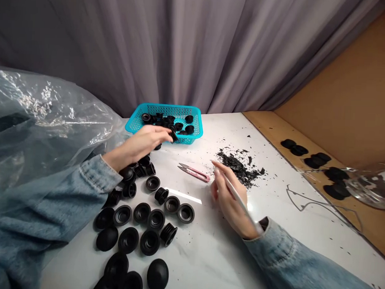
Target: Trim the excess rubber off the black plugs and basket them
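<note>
A gray curtain falls in folds behind a white table [214, 255], with a tan panel [355, 91] rising beyond the table's right edge. A person in denim sleeves works with both hands over the surface. The left hand [142, 145] grasps a small black ribbed piece [173, 136] in its fingertips, at the near rim of a turquoise basket [198, 121] that stands by the table's far edge and holds more black pieces; whether the gripped piece touches those cannot be told. The right hand [230, 194], fingers curled, grips a pale, pen-like tool [241, 202], slightly blurred, that slants back over the hand toward the wrist. Pink-handled snips [194, 173] lie between the hands, blades toward the basket side. A scatter of black scraps [239, 167] spreads beyond the right hand, toward the table's right edge. Round black caps [155, 219], some hollow side up, some domed or on their sides, crowd the table's left half down to the near edge. A clear plastic bag [54, 127] covers the far left corner. At right, dark discs [299, 150] sit on a wooden ledge [265, 124], and a thin wire frame [317, 201] lies near the table's right edge.
</note>
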`<state>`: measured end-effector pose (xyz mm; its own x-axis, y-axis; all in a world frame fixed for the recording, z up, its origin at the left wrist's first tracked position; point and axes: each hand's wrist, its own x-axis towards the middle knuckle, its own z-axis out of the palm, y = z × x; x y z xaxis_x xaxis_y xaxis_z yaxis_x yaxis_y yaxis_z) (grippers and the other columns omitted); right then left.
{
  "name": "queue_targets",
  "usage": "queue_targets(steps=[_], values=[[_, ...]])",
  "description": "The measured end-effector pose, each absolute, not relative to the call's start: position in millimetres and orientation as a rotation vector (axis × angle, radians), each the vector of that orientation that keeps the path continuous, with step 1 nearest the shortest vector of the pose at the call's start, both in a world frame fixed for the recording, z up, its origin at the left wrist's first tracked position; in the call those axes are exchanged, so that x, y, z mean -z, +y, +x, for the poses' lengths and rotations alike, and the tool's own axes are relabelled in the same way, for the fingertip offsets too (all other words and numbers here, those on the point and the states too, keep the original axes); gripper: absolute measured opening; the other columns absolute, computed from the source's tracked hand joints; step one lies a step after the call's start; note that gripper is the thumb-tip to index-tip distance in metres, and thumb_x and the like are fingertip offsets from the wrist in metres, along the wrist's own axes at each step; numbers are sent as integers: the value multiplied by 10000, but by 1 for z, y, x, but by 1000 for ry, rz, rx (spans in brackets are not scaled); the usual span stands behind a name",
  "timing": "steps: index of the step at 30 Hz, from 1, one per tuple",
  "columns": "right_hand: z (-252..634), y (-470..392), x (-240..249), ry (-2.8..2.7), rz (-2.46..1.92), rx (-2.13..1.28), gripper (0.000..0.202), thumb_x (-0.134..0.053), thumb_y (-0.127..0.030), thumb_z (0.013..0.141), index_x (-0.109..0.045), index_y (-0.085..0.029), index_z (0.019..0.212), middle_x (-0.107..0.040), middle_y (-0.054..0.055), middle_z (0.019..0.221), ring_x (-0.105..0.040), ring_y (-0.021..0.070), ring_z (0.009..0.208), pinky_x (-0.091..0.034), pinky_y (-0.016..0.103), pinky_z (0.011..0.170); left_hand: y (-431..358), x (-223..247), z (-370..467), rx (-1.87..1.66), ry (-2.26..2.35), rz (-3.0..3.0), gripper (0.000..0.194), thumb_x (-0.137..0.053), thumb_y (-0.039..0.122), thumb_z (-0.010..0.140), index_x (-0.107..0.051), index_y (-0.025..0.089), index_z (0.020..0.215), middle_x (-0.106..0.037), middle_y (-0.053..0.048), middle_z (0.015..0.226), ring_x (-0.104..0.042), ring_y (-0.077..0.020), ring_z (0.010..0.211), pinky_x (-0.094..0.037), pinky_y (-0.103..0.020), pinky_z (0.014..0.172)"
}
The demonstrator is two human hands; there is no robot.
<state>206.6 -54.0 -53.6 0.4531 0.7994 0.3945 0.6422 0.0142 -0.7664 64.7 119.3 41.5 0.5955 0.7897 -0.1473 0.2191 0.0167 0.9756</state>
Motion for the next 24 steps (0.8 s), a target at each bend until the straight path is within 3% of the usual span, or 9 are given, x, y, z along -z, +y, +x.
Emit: queue_targets(steps=[3,6,11,15,18,20,22,24], values=[[219,-45,63,-1496,-1678,-41,360,-290,-346,971,-542,-152,1140,-678,83,740,-653,207,673,-507,334,623,95,-36,51,-419,873,1482,289,-696,222,634,-659,132,907,-662,-39,824,-595,-188,955,-440,-330,917],[228,-36,74,-1681,-1630,-37,342,-436,-425,911,-610,-160,1039,-641,178,1121,-591,326,1048,-464,474,842,80,-36,42,-234,907,1464,351,-690,242,665,-643,159,1004,-673,-45,931,-595,-202,979,-447,-318,869],[232,-30,83,-1823,-1588,-85,249,-416,-226,920,-604,-122,1046,-626,190,1157,-484,339,1207,-389,528,955,76,-30,39,-234,833,1406,399,-686,202,669,-625,127,1056,-629,-103,1134,-556,-224,1081,-390,-341,948],[233,-33,79,-1768,-1571,-120,252,-389,-154,893,-610,-131,1011,-638,186,1128,-544,320,1137,-401,509,940,74,-19,37,-229,701,1381,395,-690,228,682,-617,143,1060,-626,-90,1143,-551,-226,1093,-370,-358,981],[233,-39,69,-1621,-1579,-162,238,-398,-222,909,-593,-149,1027,-682,129,879,-651,254,833,-506,396,733,71,-14,35,-231,590,1372,336,-674,219,710,-615,152,1034,-647,-71,1096,-557,-212,1088,-383,-341,975],[229,-44,60,-1524,-1573,-213,276,-357,-258,940,-563,-154,1092,-644,56,711,-620,183,631,-501,314,600,71,-12,34,-251,566,1378,316,-676,220,720,-611,163,1023,-657,-60,1069,-568,-206,1070,-398,-335,957],[223,-48,49,-1394,-1557,-331,330,-317,-297,958,-536,-159,1163,-618,33,707,-569,146,572,-473,282,552,71,-10,34,-284,558,1396,307,-680,224,727,-607,180,1022,-660,-47,1059,-581,-201,1045,-410,-334,941],[216,-52,40,-1168,-1540,-574,322,-465,-373,903,-593,-177,1124,-592,21,723,-520,135,585,-427,273,534,72,-7,34,-314,566,1407,310,-683,221,730,-597,188,1026,-654,-40,1057,-583,-199,1038,-426,-328,919]])
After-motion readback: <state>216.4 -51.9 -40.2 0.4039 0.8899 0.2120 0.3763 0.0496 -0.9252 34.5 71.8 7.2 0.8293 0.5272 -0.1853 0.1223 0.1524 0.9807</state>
